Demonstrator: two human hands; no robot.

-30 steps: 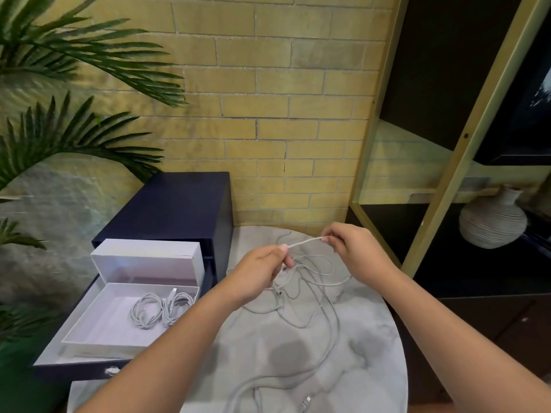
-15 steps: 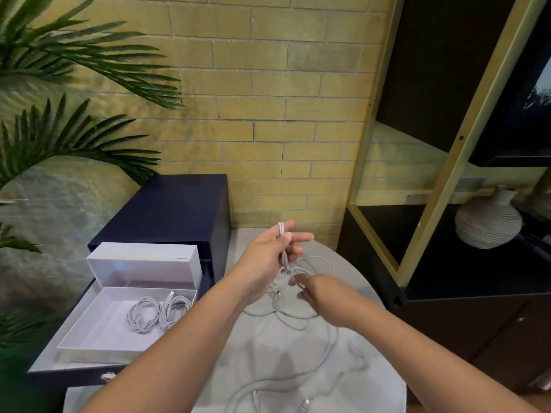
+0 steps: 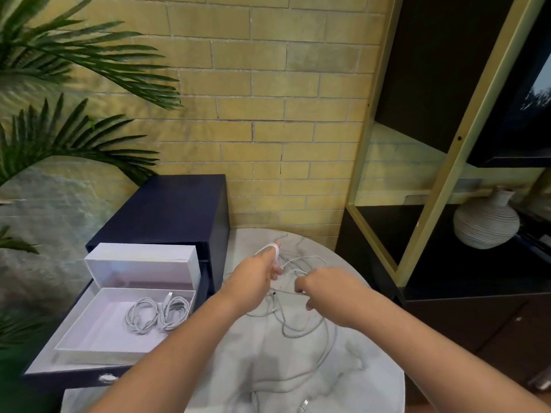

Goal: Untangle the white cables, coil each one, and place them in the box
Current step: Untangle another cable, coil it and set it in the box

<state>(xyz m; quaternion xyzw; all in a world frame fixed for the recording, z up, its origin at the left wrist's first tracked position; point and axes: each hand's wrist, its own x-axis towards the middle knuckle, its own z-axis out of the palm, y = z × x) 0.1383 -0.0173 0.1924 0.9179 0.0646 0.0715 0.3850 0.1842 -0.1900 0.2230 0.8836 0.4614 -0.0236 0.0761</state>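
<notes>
So the biggest thing here is the round marble table [image 3: 372, 383], with a dark drawer unit [image 3: 167, 213] right beside it on the left. The white box [image 3: 89, 338] sits open in the pulled-out drawer. Two coiled cables [image 3: 158, 314] are already lying flat in there side by side, so I'd guess we're over halfway. The loose cable [image 3: 298, 320] is sprawled on the tabletop in slack overlapping loops, partly lifted up to the hands. The left hand [image 3: 256, 272] has its fingers curled with a first loop [image 3: 272, 248] of that cable wrapped round them. The right hand [image 3: 325, 286] is just beside it, knuckles up, fingers curled down and apparently pinching a strand, though the actual pinch is blurry. My tip for this step: use the left fingers as a fixed spool and let the right hand feed slack through a light pinch. Make each turn the same size, and stop to shake out any crossing instead of yanking, since pulling just tightens knots. As for direction, the tangle has no clean axis. Overall it runs from the hands at the far side back toward the near table edge, where a plug [image 3: 304, 408] lies, and the loop on the fingers stands roughly upright.
</notes>
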